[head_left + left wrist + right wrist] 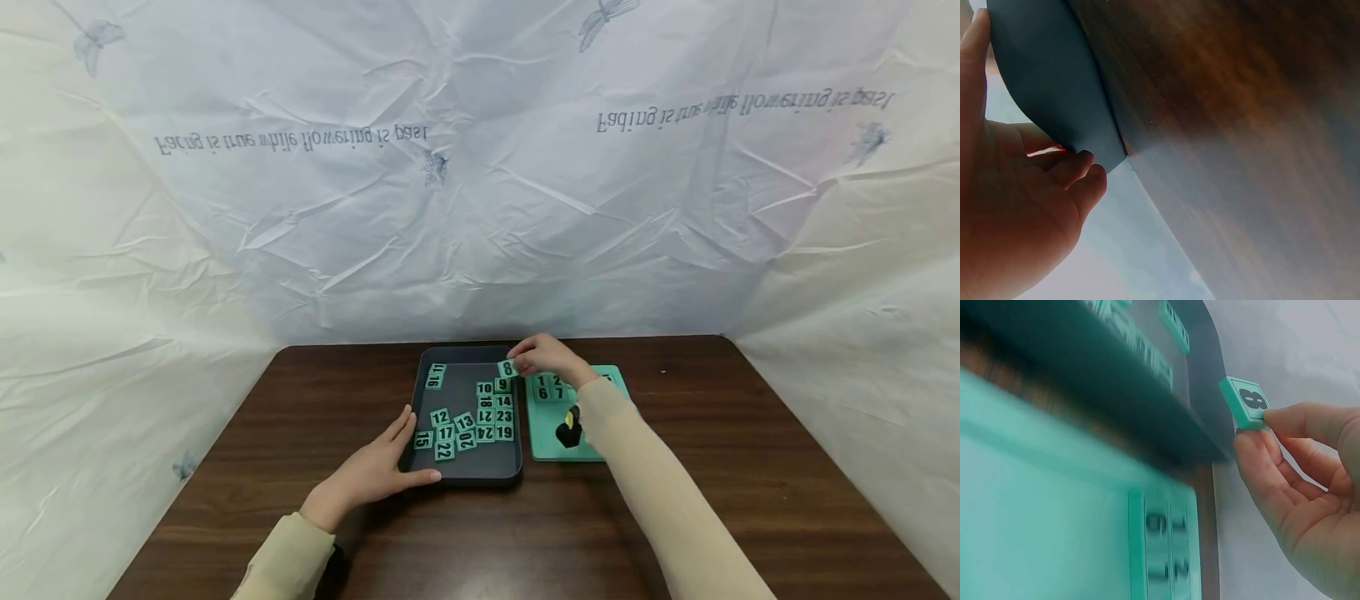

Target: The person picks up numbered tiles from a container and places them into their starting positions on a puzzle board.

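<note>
while the right hand (546, 357) pinches a small square mint-green tile printed with a black 8 (1245, 402) between thumb and fingertips, the tile hangs just above the far right corner of the dark grey rectangular plastic tray (467, 472), clear of the tray floor. just below and behind that pinch lies the mint-green rectangular puzzle board (558, 450), where tiles 1, 2, 6 and 7 (549, 387) sit in its top left slots; a small black and yellow object rests lower on the board, too small to identify. inward from the held tile, the loose numbered green tiles (472, 423) lie scattered on the tray floor, the 9 nearest the grip. the left hand (375, 471) rests on the tray's near left edge with fingers mostly straight, thumb along the rim; in the wrist view its fingertips seem to curl slightly under the edge, though that view is blurred. everything sits on a dark brown wooden table (750, 433).
</note>
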